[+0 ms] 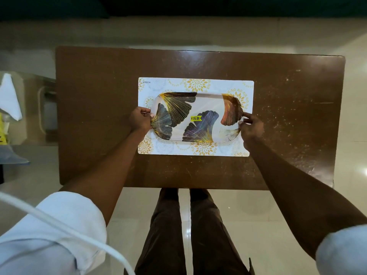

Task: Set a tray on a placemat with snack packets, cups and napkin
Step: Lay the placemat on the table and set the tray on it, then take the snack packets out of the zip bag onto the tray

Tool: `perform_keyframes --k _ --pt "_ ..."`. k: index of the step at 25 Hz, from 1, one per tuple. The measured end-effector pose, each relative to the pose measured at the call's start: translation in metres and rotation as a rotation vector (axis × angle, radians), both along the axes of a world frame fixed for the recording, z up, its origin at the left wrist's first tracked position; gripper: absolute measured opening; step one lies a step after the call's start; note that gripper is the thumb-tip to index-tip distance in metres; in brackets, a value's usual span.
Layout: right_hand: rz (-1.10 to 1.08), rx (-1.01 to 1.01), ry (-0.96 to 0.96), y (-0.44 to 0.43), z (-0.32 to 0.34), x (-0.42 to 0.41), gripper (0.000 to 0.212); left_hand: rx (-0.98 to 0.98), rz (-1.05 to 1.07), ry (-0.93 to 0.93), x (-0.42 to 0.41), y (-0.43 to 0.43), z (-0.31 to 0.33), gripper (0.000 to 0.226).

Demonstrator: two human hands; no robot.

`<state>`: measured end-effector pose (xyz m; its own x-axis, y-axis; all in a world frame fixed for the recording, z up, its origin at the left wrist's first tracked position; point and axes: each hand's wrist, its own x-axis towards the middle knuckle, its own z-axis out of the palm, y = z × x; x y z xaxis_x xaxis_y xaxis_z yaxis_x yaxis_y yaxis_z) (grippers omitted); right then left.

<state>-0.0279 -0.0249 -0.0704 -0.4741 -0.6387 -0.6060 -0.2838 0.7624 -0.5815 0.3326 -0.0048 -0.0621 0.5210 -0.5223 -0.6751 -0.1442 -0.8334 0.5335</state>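
Between our hands | left hand and right hand are pinching tray ends over placemat | step: seating tray | next: releasing, fetching packets, cups, napkin

A dark brown wooden table with rounded corners and a scuffed, glossy top stands on a pale tiled floor. A white rectangular placemat with gold floral medallions lies flat near the table's middle, its long sides parallel to the table's long edges. Around the placemat the tabletop shows light scratches, densest to the placemat's right.
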Motion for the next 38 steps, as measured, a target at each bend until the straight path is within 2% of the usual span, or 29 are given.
perform_keyframes --k 8,11,15,18,21,24,26,27,28,30,33,38 --pt "0.013 0.048 -0.022 -0.001 0.022 0.001 0.051 0.0 -0.066 -0.012 -0.002 0.011 0.011 0.045" --pt "0.095 0.081 -0.019 -0.006 0.051 0.001 0.056 -0.002 -0.093 0.003 -0.009 0.01 0.033 0.057" --pt "0.244 0.073 0.044 -0.006 0.106 0.003 0.052 -0.022 -0.101 0.063 -0.018 0.003 0.094 0.067" --pt "0.264 -0.022 -0.039 -0.019 0.178 0.027 0.048 -0.073 -0.063 0.102 -0.024 -0.008 0.176 0.06" --pt "0.268 -0.159 -0.189 -0.022 0.257 0.066 0.054 -0.192 -0.048 0.163 -0.032 -0.002 0.263 0.054" --pt "0.424 -0.163 -0.172 -0.031 0.299 0.103 0.051 -0.235 -0.006 0.189 -0.026 0.0 0.32 0.051" --pt "0.617 -0.258 -0.206 -0.059 0.367 0.154 0.052 -0.358 0.061 0.159 0.024 0.009 0.394 0.051" --pt "0.645 -0.231 -0.196 -0.067 0.363 0.145 0.056 -0.34 0.001 0.172 0.028 0.01 0.397 0.049" --pt "0.615 -0.213 -0.169 -0.087 0.367 0.15 0.059 -0.322 -0.019 0.124 0.042 -0.001 0.405 0.047" --pt "0.693 -0.329 -0.14 -0.118 0.421 0.177 0.062 -0.371 -0.013 -0.008 0.086 -0.006 0.45 0.053" --pt "0.766 -0.482 -0.211 -0.166 0.524 0.23 0.066 -0.503 0.019 -0.18 0.141 -0.027 0.546 0.066" --pt "0.892 -0.787 -0.23 -0.211 0.694 0.338 0.066 -0.736 0.091 -0.453 0.222 -0.029 0.689 0.065"
